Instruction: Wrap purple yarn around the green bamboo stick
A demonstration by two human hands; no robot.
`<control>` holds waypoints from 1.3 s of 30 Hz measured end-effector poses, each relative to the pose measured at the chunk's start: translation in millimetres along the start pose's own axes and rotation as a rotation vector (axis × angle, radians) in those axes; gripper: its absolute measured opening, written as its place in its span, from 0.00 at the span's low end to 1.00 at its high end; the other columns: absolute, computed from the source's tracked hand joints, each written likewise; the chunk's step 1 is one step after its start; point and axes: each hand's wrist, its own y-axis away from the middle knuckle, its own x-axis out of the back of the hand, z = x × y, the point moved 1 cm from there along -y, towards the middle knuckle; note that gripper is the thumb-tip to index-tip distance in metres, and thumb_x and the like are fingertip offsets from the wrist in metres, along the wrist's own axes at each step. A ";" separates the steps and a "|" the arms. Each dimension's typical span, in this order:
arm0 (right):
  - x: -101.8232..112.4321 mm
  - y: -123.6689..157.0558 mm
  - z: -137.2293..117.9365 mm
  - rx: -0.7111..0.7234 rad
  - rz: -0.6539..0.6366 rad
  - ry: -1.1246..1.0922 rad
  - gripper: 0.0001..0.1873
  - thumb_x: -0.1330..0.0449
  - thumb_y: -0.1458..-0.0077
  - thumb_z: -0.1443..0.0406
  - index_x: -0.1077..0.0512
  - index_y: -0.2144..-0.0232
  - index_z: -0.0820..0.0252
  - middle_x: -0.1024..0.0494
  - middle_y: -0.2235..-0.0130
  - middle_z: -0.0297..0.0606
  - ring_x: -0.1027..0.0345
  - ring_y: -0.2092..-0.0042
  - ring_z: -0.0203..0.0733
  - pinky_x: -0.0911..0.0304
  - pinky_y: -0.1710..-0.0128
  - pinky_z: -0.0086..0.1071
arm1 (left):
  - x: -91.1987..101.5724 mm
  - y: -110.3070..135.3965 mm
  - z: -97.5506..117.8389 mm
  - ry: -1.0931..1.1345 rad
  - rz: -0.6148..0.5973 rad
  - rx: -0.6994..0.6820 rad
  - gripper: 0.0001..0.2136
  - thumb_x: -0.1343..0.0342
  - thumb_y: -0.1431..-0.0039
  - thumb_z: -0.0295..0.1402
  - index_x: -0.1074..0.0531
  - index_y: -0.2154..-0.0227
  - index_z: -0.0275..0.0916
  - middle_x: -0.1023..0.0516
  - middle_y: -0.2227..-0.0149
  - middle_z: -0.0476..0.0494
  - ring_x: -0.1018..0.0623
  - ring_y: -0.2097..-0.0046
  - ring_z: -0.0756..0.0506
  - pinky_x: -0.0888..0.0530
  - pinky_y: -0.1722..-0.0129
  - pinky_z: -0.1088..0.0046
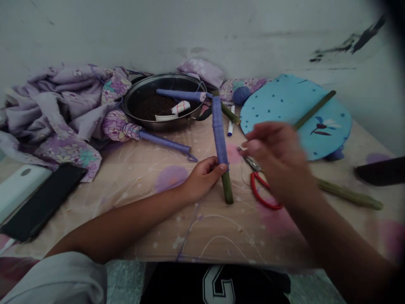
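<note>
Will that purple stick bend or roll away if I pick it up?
The purple-wrapped bamboo stick looks stiff, since it sits straight in the left hand. Being round, it would probably roll if pushed. Its wrapping probably grips better than the bare end.

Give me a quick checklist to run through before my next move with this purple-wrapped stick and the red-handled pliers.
1. Left hand firmly around the purple-wrapped bamboo stick: ok, it grips the stick near the wrapping's lower end.
2. Bare green end of the stick showing below the hand: ok.
3. Red-handled pliers within reach: ok, they lie on the patterned table cover right below the right hand.
4. Right hand free: cannot tell, it is blurred, with the fingertips pinched together.
5. Purple thread kept tidy: not ok, a loose strand runs across the table cover to its front edge.
</note>
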 end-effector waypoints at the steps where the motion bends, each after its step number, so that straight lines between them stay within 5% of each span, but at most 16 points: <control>1: -4.7 3.2 5.7 -0.030 -0.029 -0.007 0.14 0.40 0.46 0.60 0.35 0.57 0.54 0.31 0.57 0.37 0.34 0.57 0.39 0.34 0.58 0.36 | 0.1 -0.5 0.3 0.008 0.003 -0.014 0.15 0.43 0.47 0.44 0.32 0.68 0.34 0.37 0.77 0.53 0.39 0.74 0.55 0.42 0.75 0.77; 9: -14.8 21.5 37.1 -0.273 -0.028 -0.138 0.16 0.41 0.51 0.66 0.37 0.58 0.51 0.32 0.54 0.36 0.36 0.52 0.40 0.36 0.56 0.36 | -1.4 0.2 1.4 0.078 0.024 0.000 0.16 0.43 0.48 0.45 0.31 0.65 0.35 0.36 0.78 0.52 0.35 0.74 0.53 0.38 0.75 0.78; 15: -19.6 24.5 36.1 -0.611 -0.108 -0.371 0.13 0.44 0.55 0.68 0.34 0.63 0.56 0.29 0.71 0.34 0.35 0.73 0.37 0.38 0.77 0.30 | -1.6 0.4 -0.5 0.112 -0.100 -0.021 0.16 0.44 0.46 0.44 0.33 0.66 0.34 0.31 0.76 0.50 0.30 0.75 0.53 0.33 0.75 0.78; 22: -24.6 23.2 33.0 -0.662 -0.065 -0.626 0.09 0.44 0.59 0.66 0.34 0.70 0.58 0.31 0.74 0.32 0.39 0.77 0.33 0.46 0.84 0.24 | -1.0 2.2 0.3 0.077 -0.176 0.021 0.18 0.42 0.47 0.41 0.32 0.60 0.33 0.30 0.75 0.50 0.26 0.73 0.51 0.29 0.72 0.76; 28: -27.8 24.8 37.9 -0.769 -0.119 -0.679 0.06 0.46 0.56 0.63 0.32 0.75 0.61 0.31 0.78 0.34 0.38 0.76 0.35 0.40 0.78 0.28 | -3.0 0.2 4.2 0.201 -0.149 0.076 0.14 0.40 0.50 0.38 0.33 0.68 0.33 0.31 0.78 0.52 0.30 0.77 0.54 0.29 0.77 0.77; 33: -32.5 27.6 39.2 -0.718 -0.057 -0.675 0.04 0.44 0.58 0.66 0.33 0.74 0.58 0.29 0.76 0.33 0.35 0.74 0.38 0.38 0.74 0.31 | -5.2 -0.1 1.8 0.067 -0.068 0.076 0.12 0.42 0.48 0.37 0.33 0.67 0.33 0.36 0.81 0.55 0.33 0.80 0.55 0.33 0.80 0.79; 39: -29.6 30.9 39.1 -0.841 -0.079 -0.709 0.06 0.46 0.55 0.62 0.34 0.75 0.59 0.35 0.78 0.32 0.43 0.78 0.34 0.52 0.85 0.25 | -0.8 1.9 -0.1 -0.097 -0.103 0.034 0.13 0.45 0.46 0.40 0.32 0.66 0.33 0.32 0.76 0.51 0.30 0.76 0.53 0.33 0.77 0.78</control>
